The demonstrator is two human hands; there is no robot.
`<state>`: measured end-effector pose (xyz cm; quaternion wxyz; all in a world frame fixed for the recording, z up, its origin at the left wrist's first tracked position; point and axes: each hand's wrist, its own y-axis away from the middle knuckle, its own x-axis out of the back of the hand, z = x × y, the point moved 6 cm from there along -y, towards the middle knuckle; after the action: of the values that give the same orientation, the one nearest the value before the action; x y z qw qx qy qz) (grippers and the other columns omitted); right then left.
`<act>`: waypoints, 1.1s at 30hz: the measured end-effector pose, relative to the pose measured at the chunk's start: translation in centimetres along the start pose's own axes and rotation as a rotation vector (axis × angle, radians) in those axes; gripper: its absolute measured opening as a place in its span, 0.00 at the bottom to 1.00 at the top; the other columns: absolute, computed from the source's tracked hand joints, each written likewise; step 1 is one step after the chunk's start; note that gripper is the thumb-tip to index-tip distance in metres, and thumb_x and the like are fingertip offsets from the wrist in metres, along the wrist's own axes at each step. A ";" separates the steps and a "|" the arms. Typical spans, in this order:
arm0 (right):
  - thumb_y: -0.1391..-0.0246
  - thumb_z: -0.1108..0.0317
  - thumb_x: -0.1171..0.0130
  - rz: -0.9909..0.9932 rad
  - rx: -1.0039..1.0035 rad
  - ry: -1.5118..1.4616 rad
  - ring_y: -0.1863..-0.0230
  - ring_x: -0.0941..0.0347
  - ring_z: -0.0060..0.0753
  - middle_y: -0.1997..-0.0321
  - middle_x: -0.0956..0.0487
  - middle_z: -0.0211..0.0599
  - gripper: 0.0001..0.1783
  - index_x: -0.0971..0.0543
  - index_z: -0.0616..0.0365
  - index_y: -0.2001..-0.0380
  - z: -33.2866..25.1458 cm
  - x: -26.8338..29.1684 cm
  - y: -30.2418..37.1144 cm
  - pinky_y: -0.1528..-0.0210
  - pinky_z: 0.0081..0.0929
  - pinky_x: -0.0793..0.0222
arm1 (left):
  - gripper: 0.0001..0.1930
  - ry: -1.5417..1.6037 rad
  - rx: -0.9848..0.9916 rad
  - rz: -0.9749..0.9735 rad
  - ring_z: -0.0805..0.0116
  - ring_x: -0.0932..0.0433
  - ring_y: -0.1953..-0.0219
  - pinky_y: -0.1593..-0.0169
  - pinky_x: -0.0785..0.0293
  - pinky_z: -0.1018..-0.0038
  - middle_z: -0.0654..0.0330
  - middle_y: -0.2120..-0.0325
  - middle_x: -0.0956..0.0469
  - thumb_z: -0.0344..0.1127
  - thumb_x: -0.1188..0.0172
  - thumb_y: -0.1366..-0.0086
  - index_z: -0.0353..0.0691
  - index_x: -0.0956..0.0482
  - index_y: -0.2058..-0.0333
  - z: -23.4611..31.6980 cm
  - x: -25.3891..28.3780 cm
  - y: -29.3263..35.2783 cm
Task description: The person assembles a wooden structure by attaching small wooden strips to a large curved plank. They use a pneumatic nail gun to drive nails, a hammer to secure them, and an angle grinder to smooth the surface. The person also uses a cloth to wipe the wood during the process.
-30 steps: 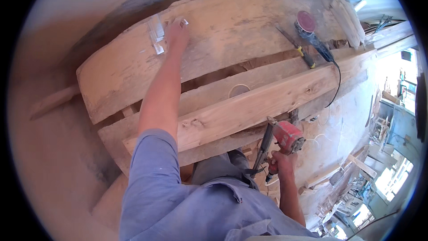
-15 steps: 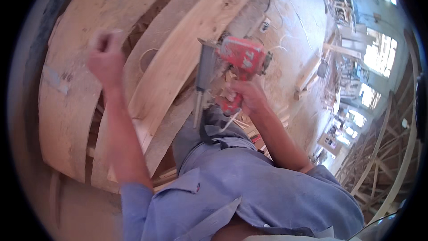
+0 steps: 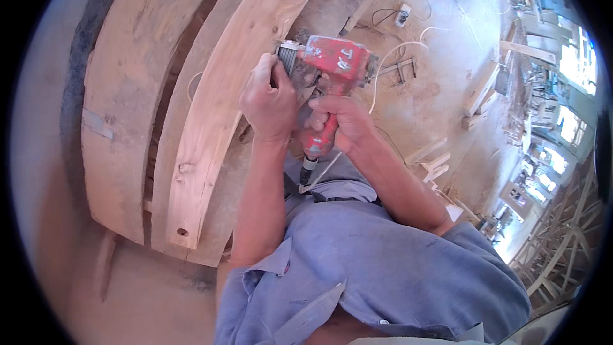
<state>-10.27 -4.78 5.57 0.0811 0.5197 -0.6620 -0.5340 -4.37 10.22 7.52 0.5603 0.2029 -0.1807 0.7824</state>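
Observation:
My right hand (image 3: pixel 345 121) is wrapped round the handle of a red air nail gun (image 3: pixel 335 57), worn and scuffed, held up in front of my waist. A hose fitting (image 3: pixel 309 166) shows at the bottom of its handle. Against the gun's grey ribbed magazine (image 3: pixel 287 57), on the left side, my left hand (image 3: pixel 268 99) is closed, thumb and fingers curled at it. Most of the magazine is hidden behind that hand. Past the left hand lies a long pale wooden plank (image 3: pixel 223 83) with knots.
Wide curved boards (image 3: pixel 121 102) lie left of the plank, with dark gaps between them. A pale hose (image 3: pixel 381 67) loops behind the gun. A white power strip (image 3: pixel 402 15) and cords lie on the dusty floor. Timber pieces (image 3: pixel 482 96) stand further right.
My left hand has come from over the boards, rightwards to the nail gun's magazine, and closed there. The right hand still grips the gun. My view has shifted somewhat.

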 end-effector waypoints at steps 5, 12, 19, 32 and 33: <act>0.52 0.81 0.38 0.045 -0.001 -0.049 0.82 0.30 0.30 0.80 0.27 0.33 0.07 0.26 0.59 0.74 -3.0 1.5 0.8 0.74 0.31 0.30 | 0.11 -0.226 -0.089 -0.017 0.55 0.14 0.60 0.57 0.20 0.64 0.47 0.63 0.15 0.28 0.36 0.35 0.34 0.16 0.54 2.5 -3.8 1.5; 0.54 0.82 0.38 0.017 -0.064 -0.111 0.82 0.29 0.29 0.80 0.26 0.33 0.07 0.25 0.59 0.73 -6.3 6.9 1.0 0.78 0.30 0.33 | 0.14 -0.211 -0.151 -0.016 0.54 0.15 0.61 0.54 0.21 0.63 0.53 0.62 0.15 0.26 0.34 0.37 0.32 0.18 0.52 5.4 -8.4 3.4; 0.54 0.82 0.37 0.023 -0.073 -0.197 0.82 0.29 0.29 0.80 0.26 0.33 0.08 0.24 0.59 0.73 -8.8 10.2 0.9 0.78 0.30 0.33 | 0.16 -0.215 -0.202 -0.044 0.58 0.22 0.70 0.64 0.25 0.64 0.55 0.70 0.22 0.22 0.32 0.43 0.30 0.19 0.55 8.8 -11.6 3.7; 0.54 0.81 0.36 0.043 -0.068 -0.199 0.82 0.29 0.31 0.82 0.25 0.36 0.07 0.24 0.59 0.76 -10.1 13.3 1.0 0.77 0.32 0.32 | 0.20 -0.091 0.271 -0.283 0.76 0.19 0.68 0.60 0.23 0.76 0.58 0.68 0.15 0.31 0.29 0.38 0.26 0.19 0.50 10.0 -15.1 2.4; 0.54 0.80 0.36 0.046 -0.073 -0.197 0.82 0.29 0.31 0.81 0.25 0.36 0.07 0.24 0.59 0.77 -10.1 13.6 1.0 0.76 0.33 0.31 | 0.20 -0.097 0.256 -0.278 0.74 0.18 0.68 0.60 0.22 0.75 0.57 0.68 0.15 0.30 0.29 0.39 0.26 0.19 0.50 9.8 -14.5 2.7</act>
<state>-10.29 -21.69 4.49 0.0467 0.4460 -0.6585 -0.6044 -1.64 -7.25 8.25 0.6233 0.3330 -0.0769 0.7033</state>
